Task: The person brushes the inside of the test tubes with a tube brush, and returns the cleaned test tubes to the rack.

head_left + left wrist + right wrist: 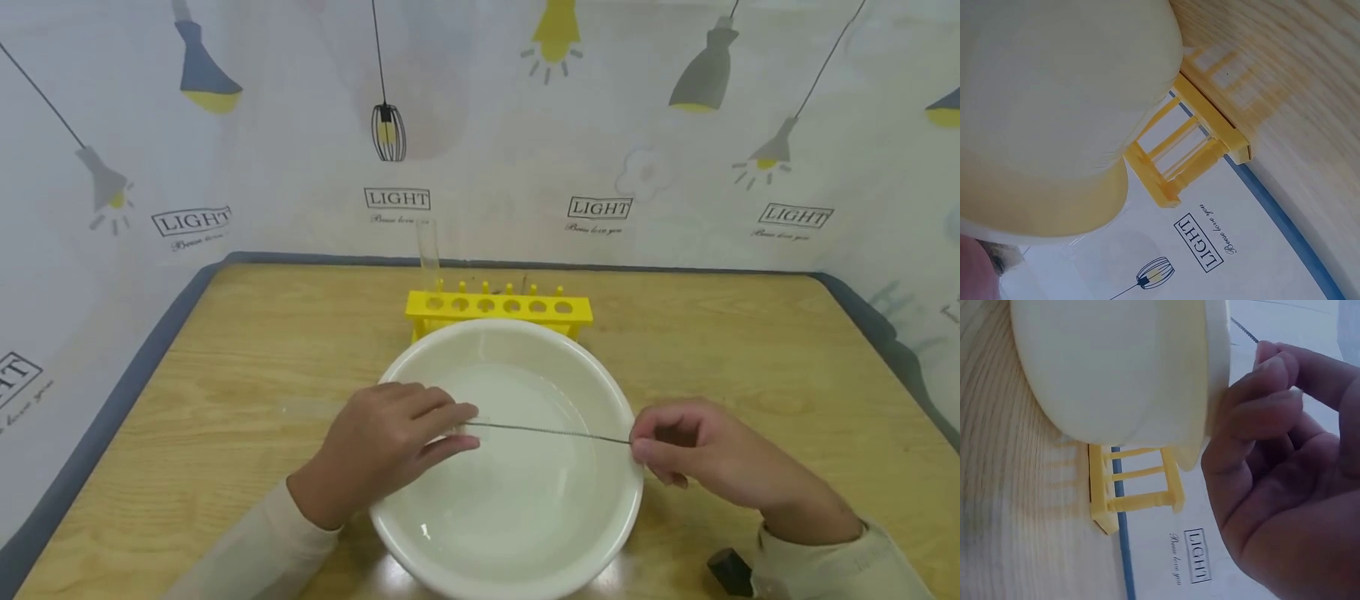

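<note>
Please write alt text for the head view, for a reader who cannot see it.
A right hand pinches a thin twisted wire stretching over a white basin to the left hand, which appears to hold a clear tube. Behind the basin, a yellow test-tube rack holds one test tube at left.

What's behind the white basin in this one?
Behind the white basin stands a yellow test tube rack, with a clear test tube in its leftmost hole as the head camera sees it. From there, the basin covers most of the rack's lower part.
</note>
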The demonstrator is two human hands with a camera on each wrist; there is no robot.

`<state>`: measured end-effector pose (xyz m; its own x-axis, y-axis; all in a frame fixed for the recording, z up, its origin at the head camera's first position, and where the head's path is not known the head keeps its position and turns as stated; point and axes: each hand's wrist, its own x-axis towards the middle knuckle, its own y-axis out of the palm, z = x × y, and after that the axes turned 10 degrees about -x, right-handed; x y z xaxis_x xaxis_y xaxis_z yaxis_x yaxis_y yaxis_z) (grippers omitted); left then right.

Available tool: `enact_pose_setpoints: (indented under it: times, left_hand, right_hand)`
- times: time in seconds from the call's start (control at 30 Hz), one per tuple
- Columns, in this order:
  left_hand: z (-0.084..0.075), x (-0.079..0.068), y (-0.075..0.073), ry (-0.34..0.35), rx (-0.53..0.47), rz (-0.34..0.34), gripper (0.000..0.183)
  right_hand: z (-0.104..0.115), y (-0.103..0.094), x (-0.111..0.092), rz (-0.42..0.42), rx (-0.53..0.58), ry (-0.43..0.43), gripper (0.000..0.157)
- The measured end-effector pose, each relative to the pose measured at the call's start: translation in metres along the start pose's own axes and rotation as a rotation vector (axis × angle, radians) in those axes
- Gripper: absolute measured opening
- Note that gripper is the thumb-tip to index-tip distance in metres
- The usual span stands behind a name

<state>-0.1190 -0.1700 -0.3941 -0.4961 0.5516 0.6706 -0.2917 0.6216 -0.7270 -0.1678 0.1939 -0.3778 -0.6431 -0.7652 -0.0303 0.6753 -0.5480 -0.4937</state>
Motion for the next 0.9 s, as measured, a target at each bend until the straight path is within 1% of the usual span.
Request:
enact_pose_setpoints:
  times: [0.07, 0.1, 0.17, 0.2, 0.27, 0.37, 0.43, 0.5, 0.57, 0.6, 0.67, 0.73, 0.8, 0.9]
  left_hand:
    - [0.001, 0.000, -0.001, 0.001, 0.003, 0.001, 0.025]
    - [0.001, 0.000, -0.001, 0.002, 0.003, 0.002, 0.025]
    - [0.001, -0.001, -0.001, -0.003, -0.004, 0.005, 0.026]
    - [0.001, -0.001, -0.001, -0.006, -0.008, 0.008, 0.026]
    - [0.001, -0.001, -0.001, -0.006, -0.016, 0.012, 0.026]
    - [0.002, -0.002, -0.001, -0.007, -0.018, 0.011, 0.025]
    - [0.002, -0.002, -0.001, -0.012, -0.015, 0.012, 0.025]
    - [0.002, -0.001, -0.002, -0.018, -0.012, 0.015, 0.025]
    - [0.002, -0.001, -0.002, -0.024, -0.009, 0.021, 0.026]
    - [0.001, -0.001, -0.002, -0.022, -0.008, 0.022, 0.026]
    - [0.001, -0.001, -0.002, -0.015, -0.006, 0.025, 0.026]
    - [0.001, -0.002, -0.001, -0.007, -0.002, 0.026, 0.026]
    - [0.001, -0.002, -0.001, -0.006, 0.002, 0.027, 0.026]
    - [0.000, -0.002, 0.001, -0.008, -0.004, 0.032, 0.026]
  right_hand:
    - [0.005, 0.003, 0.001, -0.063, -0.101, 0.028, 0.012]
    - [0.007, 0.005, 0.001, -0.097, -0.156, 0.027, 0.012]
    - [0.010, 0.010, 0.002, -0.165, -0.261, -0.009, 0.014]
    - [0.011, 0.012, 0.002, -0.197, -0.310, -0.043, 0.016]
    - [0.012, 0.017, 0.003, -0.244, -0.373, -0.128, 0.021]
    - [0.011, 0.021, 0.005, -0.289, -0.424, -0.232, 0.029]
    - [0.010, 0.023, 0.007, -0.312, -0.465, -0.286, 0.030]
    - [0.010, 0.026, 0.009, -0.336, -0.517, -0.348, 0.023]
    - [0.009, 0.028, 0.011, -0.364, -0.585, -0.414, 0.008]
    - [0.009, 0.029, 0.011, -0.379, -0.619, -0.442, 0.008]
    - [0.009, 0.032, 0.012, -0.403, -0.659, -0.484, 0.023]
    - [0.009, 0.033, 0.012, -0.419, -0.694, -0.493, 0.034]
    - [0.009, 0.033, 0.013, -0.433, -0.710, -0.498, 0.035]
    - [0.008, 0.034, 0.010, -0.436, -0.711, -0.470, 0.033]
